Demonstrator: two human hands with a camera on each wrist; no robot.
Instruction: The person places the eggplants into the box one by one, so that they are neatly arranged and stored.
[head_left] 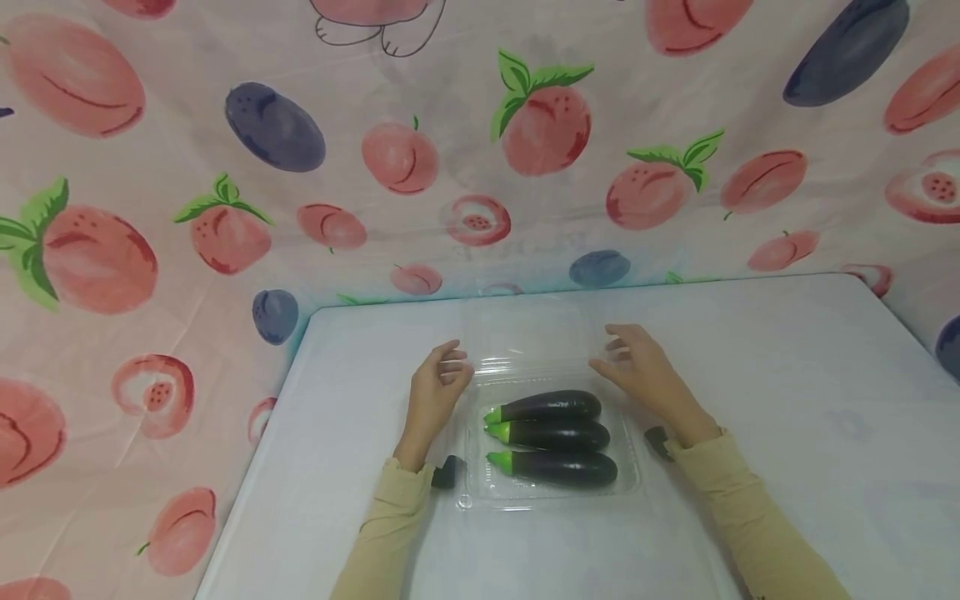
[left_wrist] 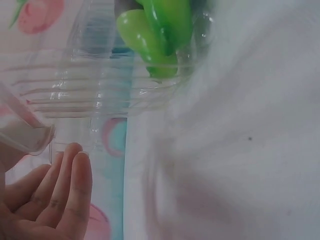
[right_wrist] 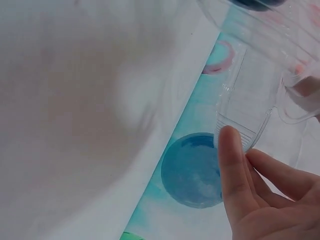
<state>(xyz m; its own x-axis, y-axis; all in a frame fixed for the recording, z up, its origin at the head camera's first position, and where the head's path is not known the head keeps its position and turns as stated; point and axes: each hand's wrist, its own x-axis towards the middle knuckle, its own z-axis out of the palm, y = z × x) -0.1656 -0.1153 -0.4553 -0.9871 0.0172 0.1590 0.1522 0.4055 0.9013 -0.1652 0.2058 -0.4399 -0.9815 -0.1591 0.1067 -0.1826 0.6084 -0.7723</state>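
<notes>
Three dark purple eggplants (head_left: 558,435) with green stem ends lie side by side in the base of a clear plastic clamshell container (head_left: 551,500). Its transparent lid (head_left: 528,329) is swung up at the back. My left hand (head_left: 435,396) holds the lid's left edge, with the thumb on one side and the fingers on the other. At the opposite edge, my right hand (head_left: 648,375) grips the lid the same way. In the right wrist view a fingertip overlaps the lid's ridged corner (right_wrist: 237,127). Green stem ends (left_wrist: 155,32) show through the plastic in the left wrist view.
The container rests on a white table (head_left: 787,400). A fruit-patterned cloth (head_left: 450,83) hangs behind the table and along its sides. A dark piece (head_left: 445,472) shows beside the left wrist, and another dark piece (head_left: 658,442) beside the right.
</notes>
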